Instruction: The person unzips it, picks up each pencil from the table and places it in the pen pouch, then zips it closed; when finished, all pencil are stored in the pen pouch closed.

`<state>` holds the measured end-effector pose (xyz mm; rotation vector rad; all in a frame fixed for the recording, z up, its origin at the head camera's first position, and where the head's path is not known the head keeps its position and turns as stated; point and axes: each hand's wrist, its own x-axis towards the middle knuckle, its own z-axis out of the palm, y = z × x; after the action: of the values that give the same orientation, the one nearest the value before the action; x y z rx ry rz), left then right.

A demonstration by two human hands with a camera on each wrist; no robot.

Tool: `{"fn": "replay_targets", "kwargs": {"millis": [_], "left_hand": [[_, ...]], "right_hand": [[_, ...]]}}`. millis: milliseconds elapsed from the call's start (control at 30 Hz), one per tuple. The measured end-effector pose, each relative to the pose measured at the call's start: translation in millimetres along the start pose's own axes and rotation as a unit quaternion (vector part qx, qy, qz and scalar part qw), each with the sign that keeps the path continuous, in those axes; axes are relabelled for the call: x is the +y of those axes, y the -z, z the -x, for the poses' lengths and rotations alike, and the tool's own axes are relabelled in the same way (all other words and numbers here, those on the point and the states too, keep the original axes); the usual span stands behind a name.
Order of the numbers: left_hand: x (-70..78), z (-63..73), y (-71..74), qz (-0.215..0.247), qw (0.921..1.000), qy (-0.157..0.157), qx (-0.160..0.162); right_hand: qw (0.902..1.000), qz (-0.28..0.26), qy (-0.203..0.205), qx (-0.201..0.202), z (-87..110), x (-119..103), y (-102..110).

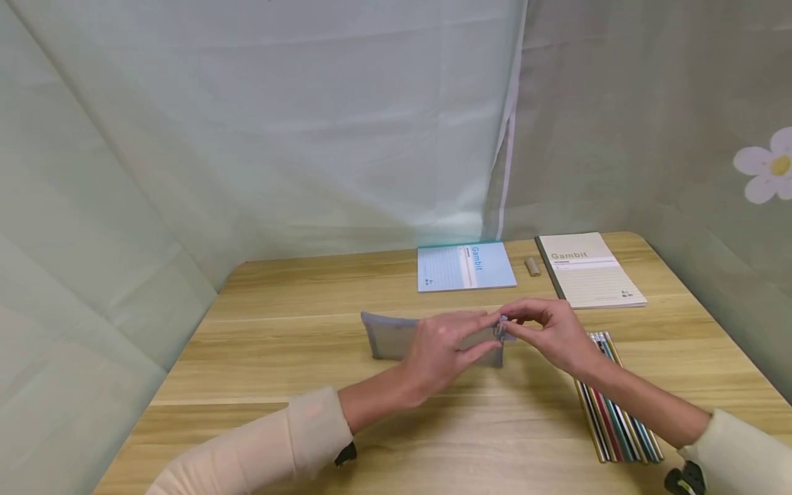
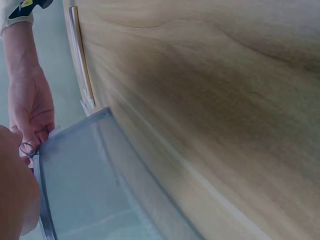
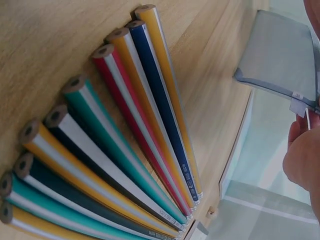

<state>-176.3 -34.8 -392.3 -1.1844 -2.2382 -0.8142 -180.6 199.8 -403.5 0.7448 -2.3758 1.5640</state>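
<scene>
From the head view, I see a grey mesh pouch [image 1: 390, 338] standing upright over the bench [image 1: 278, 344]. The left hand [image 1: 442, 344] holds its top edge, and the right hand [image 1: 559, 335] pinches at its right end. To the right of the pouch and nearer the person lie the pencils [image 1: 609, 426]; beyond it are a blue notebook [image 1: 445, 268], a small brown block [image 1: 533, 267] and a cream notebook [image 1: 588, 275].

In the left wrist view, a metal ring [image 2: 27, 148] sits at the pouch's end, by the right fingers. No pencils show through the mesh.

The right wrist view has the pencils loose, apart from the pouch. I'd judge the fastening is being worked and nothing is packed; whether it's undone, I can't tell.
</scene>
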Motion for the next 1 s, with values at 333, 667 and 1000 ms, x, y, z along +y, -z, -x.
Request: {"fn": "replay_targets", "kwargs": {"millis": [333,667,1000], "left_hand": [[-1.3,0.8,-2.7,-0.02,0.9997,-0.002,0.017],[-4.5,-0.3,-2.0,-0.016,0.9997,-0.007,0.014],[-6.2,-2.8,0.1,0.001,0.9995,-0.011,0.029]], "right_hand": [[0.9999,0.007,-0.011,-0.005,0.2,1.0,-0.4],[0.9997,0.018,-0.014,0.003,1.1,2.7,-2.0],[0.9993,0.034,-0.001,0.013,0.4,2.9,-0.9]]}}
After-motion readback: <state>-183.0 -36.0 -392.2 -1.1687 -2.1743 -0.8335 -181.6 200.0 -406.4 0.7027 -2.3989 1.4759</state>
